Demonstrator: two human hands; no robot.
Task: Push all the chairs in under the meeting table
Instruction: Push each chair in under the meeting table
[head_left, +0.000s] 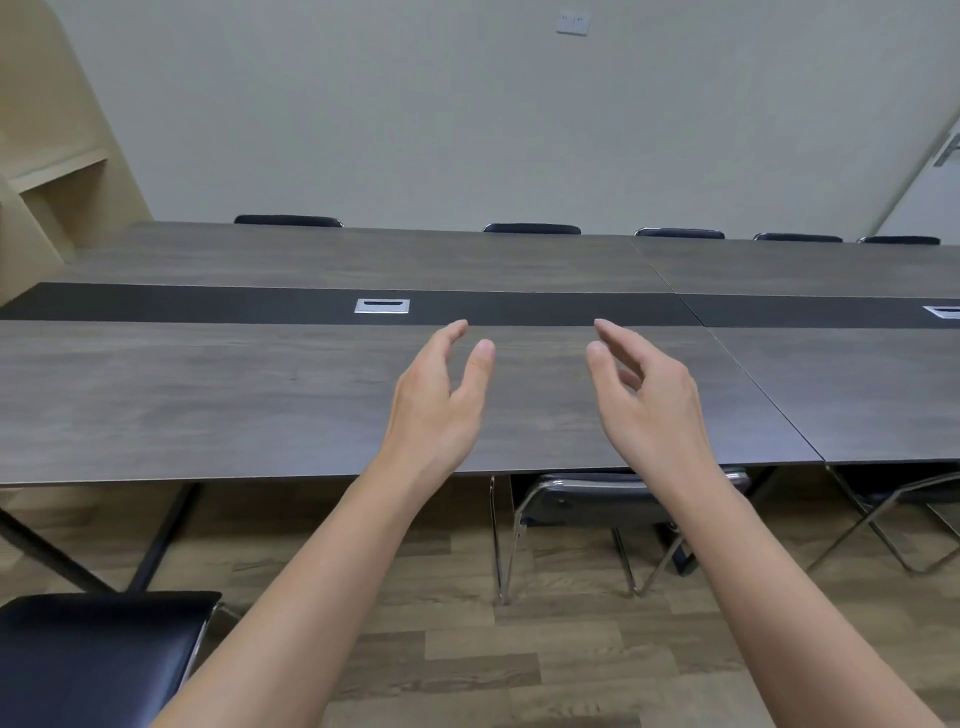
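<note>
Left hand (434, 400) and right hand (649, 400) both raised over the meeting table (208, 405), fingers loosely spread, holding nothing. One chair (587, 499) sits tucked under the table edge just below the right wrist; another chair (88, 660) stands out from the table, well down-left of the left forearm.
</note>
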